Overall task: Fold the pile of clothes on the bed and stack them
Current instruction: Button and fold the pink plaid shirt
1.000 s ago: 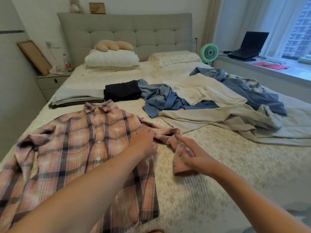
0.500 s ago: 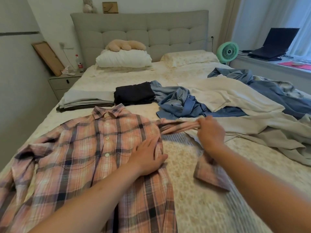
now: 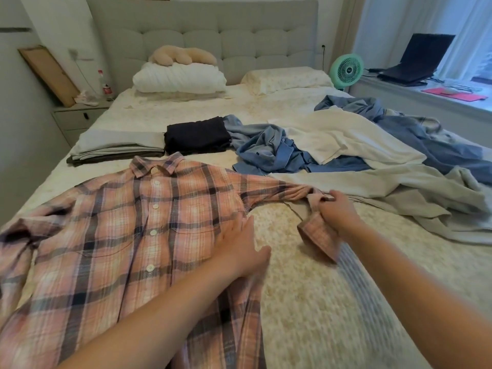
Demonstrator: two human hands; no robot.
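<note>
1. Across the whole frame, the bed (image 3: 306,302) leaves bare room at lower right for folding.
2. Unfolded clothes (image 3: 354,161) crowd the right; two folded stacks (image 3: 117,146) wait at centre left.
3. Plaid shirt (image 3: 127,235) lies buttoned, front up, at lower left.
4. Left hand (image 3: 237,249) presses flat and open on its side, probably anchoring it.
5. Right hand (image 3: 336,211) is closed around the sleeve cuff (image 3: 318,233), stretching it sideways.

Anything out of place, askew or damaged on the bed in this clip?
Nothing damaged or spilled. The plaid shirt lies flat and buttoned; the right hand grips its sleeve, the left hand lies flat on the shirt's side. The unfolded clothes beyond are just a crumpled heap, beside two folded stacks.
</note>
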